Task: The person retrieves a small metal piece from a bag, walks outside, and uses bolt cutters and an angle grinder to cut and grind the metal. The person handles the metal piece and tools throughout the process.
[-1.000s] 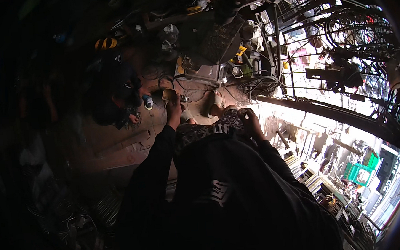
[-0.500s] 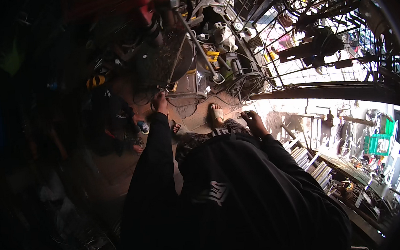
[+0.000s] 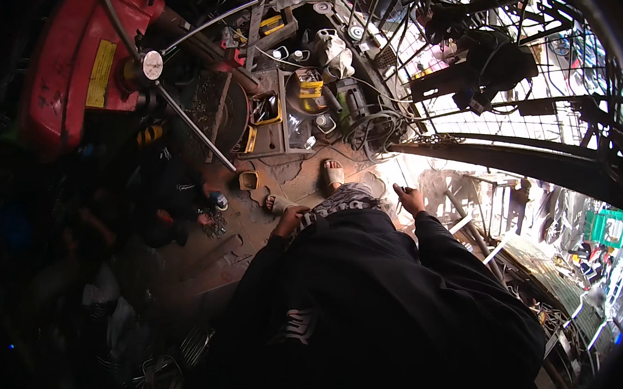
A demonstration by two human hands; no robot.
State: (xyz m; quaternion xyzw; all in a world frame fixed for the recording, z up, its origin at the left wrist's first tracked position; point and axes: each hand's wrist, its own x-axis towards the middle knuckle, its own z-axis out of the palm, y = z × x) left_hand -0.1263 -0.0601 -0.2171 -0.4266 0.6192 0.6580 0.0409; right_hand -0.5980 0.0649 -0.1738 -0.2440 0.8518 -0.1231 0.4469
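My left hand is low beside my left thigh, near the patterned trousers. Its fingers point inward and are partly lost in shadow, so I cannot see whether they hold anything. My right hand hangs out to the right of my leg with its fingers curled closed. Something small and dark may be between the thumb and fingers, too small to name. On the floor ahead of my left hand lies a small yellowish tray. Beyond it stands a low wooden stand with a yellow-edged box of small parts.
A red machine with a spoked metal handle looms at the upper left. Another person crouches in shadow at the left. Cables and a green-grey power tool lie ahead. A wire grille and metal bars line the right.
My left hand has drawn back from the stand's edge to my thigh. My right hand has shifted slightly right and down. My view has moved, bringing the red machine and the floor tray into sight.
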